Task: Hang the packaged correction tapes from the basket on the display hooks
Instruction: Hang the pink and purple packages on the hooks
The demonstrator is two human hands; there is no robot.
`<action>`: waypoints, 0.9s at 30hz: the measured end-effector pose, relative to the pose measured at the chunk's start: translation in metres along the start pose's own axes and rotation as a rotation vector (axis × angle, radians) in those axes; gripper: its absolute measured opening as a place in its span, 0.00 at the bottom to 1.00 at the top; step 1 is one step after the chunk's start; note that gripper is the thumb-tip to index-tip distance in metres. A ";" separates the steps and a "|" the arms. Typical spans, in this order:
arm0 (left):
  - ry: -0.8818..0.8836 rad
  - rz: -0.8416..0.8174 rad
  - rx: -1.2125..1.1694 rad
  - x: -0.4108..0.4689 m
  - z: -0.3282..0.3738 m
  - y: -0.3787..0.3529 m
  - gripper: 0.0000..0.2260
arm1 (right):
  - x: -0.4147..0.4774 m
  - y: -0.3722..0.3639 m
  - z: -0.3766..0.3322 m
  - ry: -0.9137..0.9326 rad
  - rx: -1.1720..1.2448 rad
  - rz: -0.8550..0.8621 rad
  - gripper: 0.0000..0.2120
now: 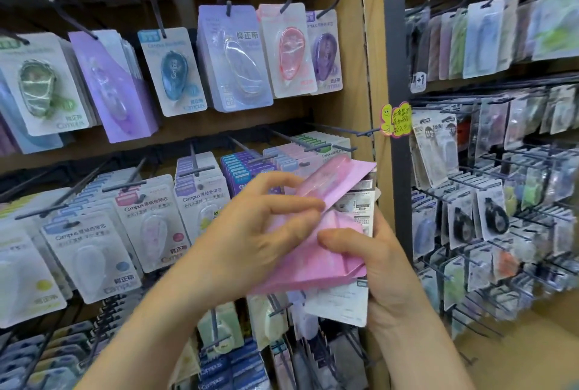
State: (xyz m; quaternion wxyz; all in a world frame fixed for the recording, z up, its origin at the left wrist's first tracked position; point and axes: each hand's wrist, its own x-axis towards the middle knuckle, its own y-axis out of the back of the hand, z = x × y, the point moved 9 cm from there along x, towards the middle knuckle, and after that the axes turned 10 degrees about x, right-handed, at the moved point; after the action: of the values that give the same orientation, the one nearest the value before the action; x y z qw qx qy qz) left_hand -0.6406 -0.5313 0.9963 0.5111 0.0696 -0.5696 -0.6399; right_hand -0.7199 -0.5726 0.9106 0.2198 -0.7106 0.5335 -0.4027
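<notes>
Many hooks [194, 159] are already full. The left hand [260, 226] pinches the top pink pack [326, 182] off a stack [313, 264] clamped in the right hand's [385, 267] fingers; these remain to hang.

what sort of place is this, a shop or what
Most likely a stationery shop's display wall: carded correction tapes hang in rows on metal hooks, and a handwritten yellow tag sits at the rack's edge.
</notes>
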 end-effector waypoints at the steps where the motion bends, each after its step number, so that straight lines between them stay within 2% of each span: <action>1: 0.019 0.128 -0.060 0.001 -0.003 0.004 0.16 | -0.008 0.002 -0.037 -0.021 -0.094 0.015 0.32; 2: 0.026 0.220 -0.100 0.001 -0.005 0.006 0.11 | -0.020 -0.015 -0.036 0.047 -0.025 -0.138 0.33; 3: 0.015 0.271 -0.119 -0.001 -0.005 0.006 0.08 | -0.023 -0.017 -0.042 0.087 -0.032 -0.114 0.33; 5: -0.015 0.295 -0.152 -0.004 -0.009 0.009 0.23 | -0.018 0.000 -0.051 0.167 -0.115 -0.008 0.33; 6: 0.006 0.284 -0.188 -0.006 -0.014 0.013 0.31 | -0.020 -0.003 -0.047 0.173 -0.119 -0.036 0.32; 7: 0.047 0.279 -0.200 -0.009 -0.021 0.018 0.36 | -0.021 -0.007 -0.044 0.153 -0.110 -0.060 0.32; 8: 0.087 0.290 -0.181 -0.012 -0.027 0.025 0.38 | -0.019 -0.005 -0.049 0.155 -0.112 -0.070 0.31; 11: 0.215 0.278 -0.096 -0.026 -0.047 0.038 0.34 | -0.019 -0.007 -0.060 0.170 -0.141 -0.105 0.31; 15: 0.320 0.226 -0.313 -0.043 -0.065 0.046 0.24 | -0.017 -0.020 -0.073 0.165 -0.194 -0.161 0.31; 19: 0.369 0.288 -0.416 -0.061 -0.075 0.070 0.32 | -0.008 -0.032 -0.087 0.170 -0.237 -0.217 0.29; 25: 0.307 -0.013 -0.323 -0.072 -0.064 0.091 0.29 | 0.004 -0.072 -0.103 0.124 -0.396 -0.401 0.31; 27: 0.339 -0.007 -0.266 -0.069 -0.064 0.109 0.30 | 0.008 -0.081 -0.106 0.099 -0.380 -0.424 0.31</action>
State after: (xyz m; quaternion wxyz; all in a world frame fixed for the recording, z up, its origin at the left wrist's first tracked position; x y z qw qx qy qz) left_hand -0.5028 -0.5038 1.0277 0.6022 0.1100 -0.3856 -0.6903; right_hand -0.7574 -0.5403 1.0347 -0.0329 -0.8141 0.4490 -0.3668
